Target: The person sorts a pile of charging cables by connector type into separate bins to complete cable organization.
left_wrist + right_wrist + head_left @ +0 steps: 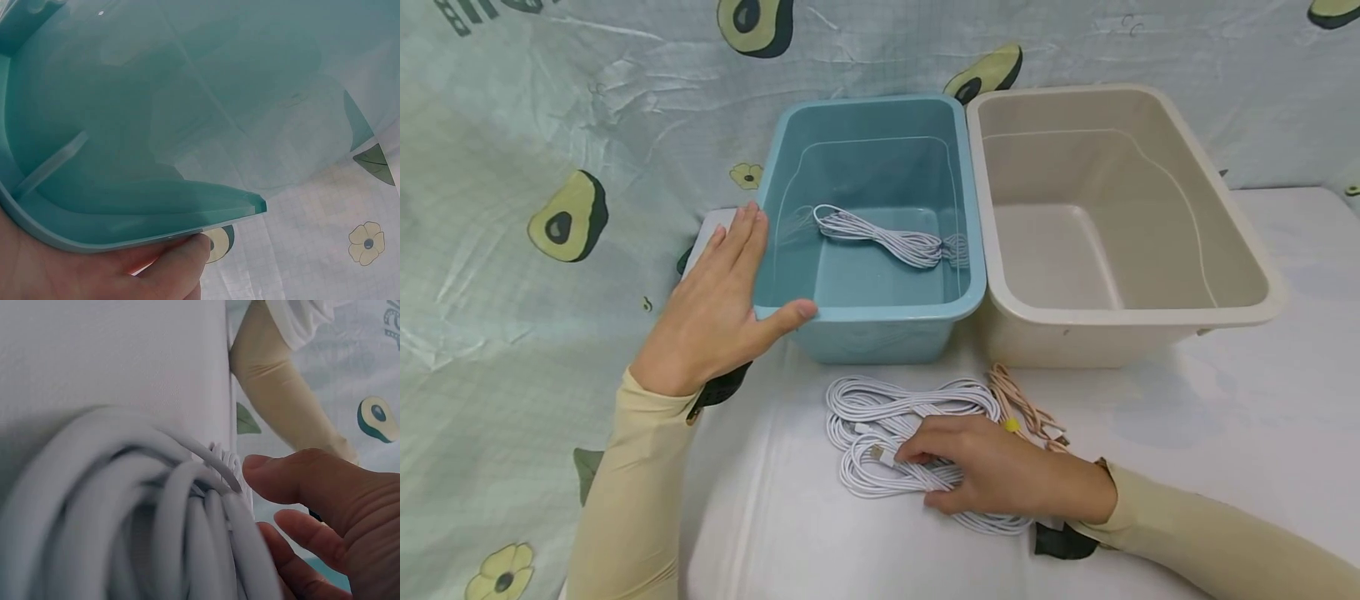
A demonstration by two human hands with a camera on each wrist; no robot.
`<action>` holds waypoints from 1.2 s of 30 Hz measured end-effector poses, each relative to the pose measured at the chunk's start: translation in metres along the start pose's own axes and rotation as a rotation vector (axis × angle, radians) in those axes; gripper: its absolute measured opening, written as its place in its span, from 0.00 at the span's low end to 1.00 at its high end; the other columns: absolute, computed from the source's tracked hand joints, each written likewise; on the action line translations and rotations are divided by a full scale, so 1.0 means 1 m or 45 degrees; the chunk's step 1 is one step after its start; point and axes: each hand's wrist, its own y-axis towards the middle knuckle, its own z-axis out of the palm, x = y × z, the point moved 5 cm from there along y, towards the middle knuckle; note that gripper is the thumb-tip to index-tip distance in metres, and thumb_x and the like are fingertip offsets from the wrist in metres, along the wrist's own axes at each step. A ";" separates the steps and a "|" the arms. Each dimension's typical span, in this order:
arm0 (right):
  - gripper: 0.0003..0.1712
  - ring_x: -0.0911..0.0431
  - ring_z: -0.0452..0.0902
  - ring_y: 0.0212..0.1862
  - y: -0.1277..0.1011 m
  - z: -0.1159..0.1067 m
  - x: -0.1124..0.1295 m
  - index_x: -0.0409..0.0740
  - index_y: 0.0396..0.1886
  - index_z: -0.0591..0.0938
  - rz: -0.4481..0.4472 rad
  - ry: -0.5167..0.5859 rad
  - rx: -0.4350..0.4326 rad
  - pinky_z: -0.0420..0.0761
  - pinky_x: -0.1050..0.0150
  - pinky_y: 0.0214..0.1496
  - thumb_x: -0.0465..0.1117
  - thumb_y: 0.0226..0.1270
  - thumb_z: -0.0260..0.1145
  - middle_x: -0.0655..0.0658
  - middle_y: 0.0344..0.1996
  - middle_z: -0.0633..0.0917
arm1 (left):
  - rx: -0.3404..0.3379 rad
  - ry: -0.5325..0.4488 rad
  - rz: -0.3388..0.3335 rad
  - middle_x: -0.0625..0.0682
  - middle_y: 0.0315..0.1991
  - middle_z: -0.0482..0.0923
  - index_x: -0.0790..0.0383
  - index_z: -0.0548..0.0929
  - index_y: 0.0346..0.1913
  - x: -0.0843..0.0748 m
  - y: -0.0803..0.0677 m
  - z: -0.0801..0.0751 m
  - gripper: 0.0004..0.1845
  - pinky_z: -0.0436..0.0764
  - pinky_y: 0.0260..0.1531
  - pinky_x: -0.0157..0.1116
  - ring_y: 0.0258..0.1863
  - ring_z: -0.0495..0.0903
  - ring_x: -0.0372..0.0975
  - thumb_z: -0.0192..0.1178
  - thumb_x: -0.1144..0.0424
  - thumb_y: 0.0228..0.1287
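White table [1225, 433]; wrist view alone shows right hand [337, 519] pinching cable bundle [156, 531].

The right hand [1000, 475] covers the middle of the white cables [895, 433], so its grip on them is unclear. The blue tub [125, 125] runs off the left wrist picture, blurred; the pink cable [1026, 412] passes partly behind the hand.

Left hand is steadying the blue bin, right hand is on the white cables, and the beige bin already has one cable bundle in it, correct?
Not quite. The head view shows the beige bin empty; the cable bundle lies in the blue bin. The left hand does steady the blue bin, and the right hand is on the white cables.
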 end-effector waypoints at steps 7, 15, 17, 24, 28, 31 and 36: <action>0.25 0.67 0.80 0.45 -0.003 0.000 0.005 0.51 0.57 0.86 0.007 -0.109 0.012 0.86 0.72 0.50 0.41 0.58 0.81 0.55 0.49 0.87 | 0.005 0.001 0.002 0.59 0.86 0.41 0.64 0.44 0.83 0.000 0.000 0.001 0.61 0.44 0.88 0.46 0.87 0.45 0.49 0.46 0.20 0.66; 0.27 0.68 0.78 0.43 -0.005 0.003 0.008 0.49 0.57 0.85 0.086 -0.153 -0.009 0.85 0.73 0.46 0.45 0.57 0.82 0.54 0.48 0.85 | -0.008 0.002 0.011 0.60 0.86 0.42 0.65 0.46 0.83 -0.001 0.001 0.000 0.61 0.45 0.88 0.45 0.86 0.46 0.50 0.46 0.20 0.66; 0.28 0.68 0.78 0.42 -0.004 0.005 0.008 0.48 0.57 0.85 0.082 -0.147 -0.034 0.84 0.74 0.45 0.45 0.56 0.82 0.54 0.47 0.85 | -0.009 -0.002 0.011 0.60 0.86 0.42 0.65 0.46 0.83 -0.001 0.001 0.000 0.60 0.45 0.88 0.45 0.86 0.46 0.50 0.46 0.20 0.66; 0.28 0.66 0.81 0.47 -0.005 0.009 0.009 0.47 0.57 0.86 0.121 -0.117 -0.026 0.87 0.72 0.49 0.43 0.56 0.82 0.53 0.50 0.86 | 0.005 -0.012 0.005 0.59 0.86 0.41 0.65 0.45 0.83 0.000 0.000 0.000 0.60 0.44 0.88 0.46 0.87 0.45 0.49 0.48 0.22 0.67; 0.26 0.65 0.81 0.48 -0.005 0.010 0.010 0.48 0.58 0.86 0.152 -0.125 -0.016 0.87 0.71 0.50 0.41 0.59 0.80 0.52 0.51 0.85 | 0.029 -0.017 -0.007 0.59 0.86 0.39 0.64 0.43 0.83 0.001 0.001 0.001 0.60 0.43 0.88 0.46 0.87 0.44 0.50 0.49 0.23 0.67; 0.24 0.65 0.81 0.48 -0.006 0.010 0.010 0.48 0.57 0.86 0.139 -0.147 -0.033 0.87 0.71 0.51 0.39 0.60 0.78 0.53 0.50 0.86 | 0.049 -0.022 -0.017 0.58 0.86 0.38 0.64 0.42 0.83 0.002 0.002 0.002 0.60 0.42 0.88 0.46 0.87 0.43 0.50 0.50 0.23 0.67; 0.24 0.65 0.81 0.47 -0.006 0.010 0.009 0.46 0.57 0.87 0.068 -0.182 -0.070 0.86 0.73 0.48 0.36 0.59 0.76 0.52 0.48 0.86 | 0.051 -0.021 -0.019 0.58 0.86 0.38 0.63 0.43 0.84 0.002 0.002 0.001 0.59 0.42 0.88 0.45 0.87 0.43 0.50 0.51 0.24 0.67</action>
